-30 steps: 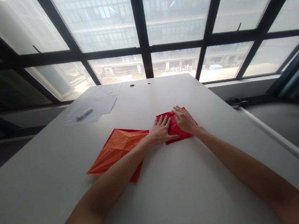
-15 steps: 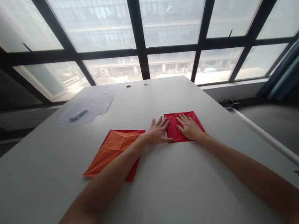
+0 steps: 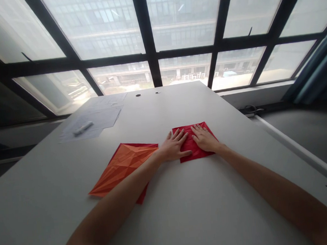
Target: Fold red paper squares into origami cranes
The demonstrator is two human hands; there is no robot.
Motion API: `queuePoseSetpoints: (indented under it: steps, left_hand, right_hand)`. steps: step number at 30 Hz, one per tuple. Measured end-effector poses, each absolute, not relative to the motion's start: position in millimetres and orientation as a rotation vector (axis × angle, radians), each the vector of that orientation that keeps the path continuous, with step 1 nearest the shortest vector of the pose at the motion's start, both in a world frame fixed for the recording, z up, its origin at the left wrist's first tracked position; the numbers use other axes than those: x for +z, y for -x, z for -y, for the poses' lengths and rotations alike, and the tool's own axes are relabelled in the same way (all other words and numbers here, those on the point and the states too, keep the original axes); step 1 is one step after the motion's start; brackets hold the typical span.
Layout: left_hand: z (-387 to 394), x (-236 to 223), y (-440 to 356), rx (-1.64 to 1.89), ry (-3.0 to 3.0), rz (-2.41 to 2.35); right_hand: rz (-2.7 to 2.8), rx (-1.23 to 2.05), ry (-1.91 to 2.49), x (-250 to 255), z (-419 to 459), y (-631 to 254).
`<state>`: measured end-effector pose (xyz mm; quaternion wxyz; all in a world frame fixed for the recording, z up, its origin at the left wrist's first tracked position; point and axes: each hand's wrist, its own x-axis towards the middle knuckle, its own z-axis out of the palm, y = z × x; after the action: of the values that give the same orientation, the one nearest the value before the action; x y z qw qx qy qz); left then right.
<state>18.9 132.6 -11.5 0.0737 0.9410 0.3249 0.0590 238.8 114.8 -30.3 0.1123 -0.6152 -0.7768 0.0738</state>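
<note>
A creased square of red paper (image 3: pixel 190 158) lies flat on the white table. My left hand (image 3: pixel 175 146) rests over its left side, palm down with the fingers spread. On its right part my right hand (image 3: pixel 204 138) lies flat, fingers stretched out towards the far edge. Both hands touch the paper and hide part of it. Left of them, partly under my left forearm, lies a creased orange sheet (image 3: pixel 124 162) with red paper showing along its edges.
The white table (image 3: pixel 186 210) reaches to a wall of dark-framed windows. At the far left, several white sheets (image 3: pixel 107 120) carry a whitish, roll-like object (image 3: pixel 82 128). A cable hole (image 3: pixel 138 95) sits near the far edge. A blue curtain (image 3: pixel 311 78) hangs at the right.
My left hand has moved further onto the red paper, whose near edge now tilts. The right hand stays flat on it. The whole view has also shifted and tilted slightly.
</note>
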Motion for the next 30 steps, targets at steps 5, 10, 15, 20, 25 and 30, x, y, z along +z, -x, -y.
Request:
queuePoseSetpoints:
  steps: [5, 10, 15, 20, 25, 30]
  left_hand:
    - [-135.3, -11.6, -17.3, 0.141, -2.818, -0.987]
    - [-134.2, -8.2, -17.0, 0.168, -2.794, -0.967]
    - [-133.4, -4.6, -15.8, 0.352, -2.77, -0.96]
    - [-140.9, -13.0, -15.4, 0.518, -2.701, -1.206]
    - [-146.0, -19.8, -16.1, 0.565, -2.647, -1.215]
    - [-149.8, -22.4, -15.7, 0.844, -2.471, -1.228]
  right_hand:
    - [2.052, 0.133, 1.957, -29.0, -131.1, -278.6]
    - [1.722, -0.033, 1.9, -27.5, -138.6, -297.1]
    - [1.596, 0.013, 1.902, -30.6, -138.4, -294.7]
    - [1.536, 0.252, 1.788, -34.2, -138.3, -298.8]
    - [1.408, 0.458, 1.596, -37.9, -142.4, -304.1]
    - [1.09, 0.539, 1.408, -34.4, -148.0, -304.5]
